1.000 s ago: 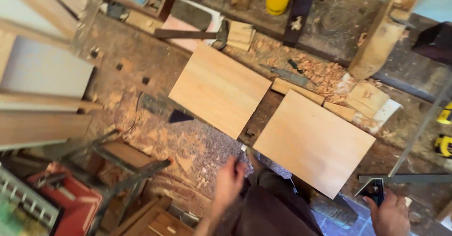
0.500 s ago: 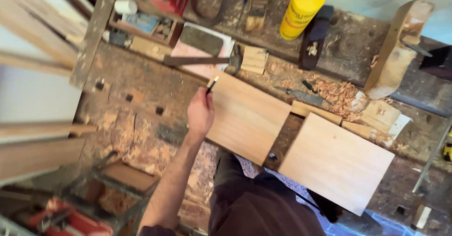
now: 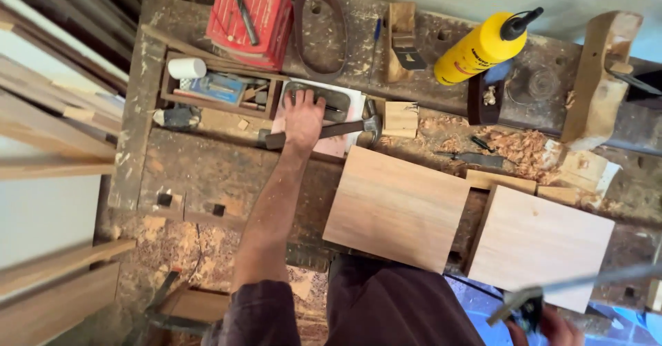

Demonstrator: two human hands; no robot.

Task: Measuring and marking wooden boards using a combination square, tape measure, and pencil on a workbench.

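On the worn table (image 3: 207,173), the left hand (image 3: 303,115) reached to the far side.

Its fingers were spread and lay flat on a grey oval tin (image 3: 317,97), just above a hammer (image 3: 331,129); nothing was lifted yet. The right hand (image 3: 545,322), low at the edge, closed on a metal square (image 3: 586,284). Two wooden boards (image 3: 396,208) lay side by side, bare and not yet joined; a yellow glue bottle (image 3: 479,46) stood behind, untouched.

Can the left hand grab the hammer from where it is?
Probably yes: the left hand already rests right over the hammer handle on the workbench, and nothing lies between them.
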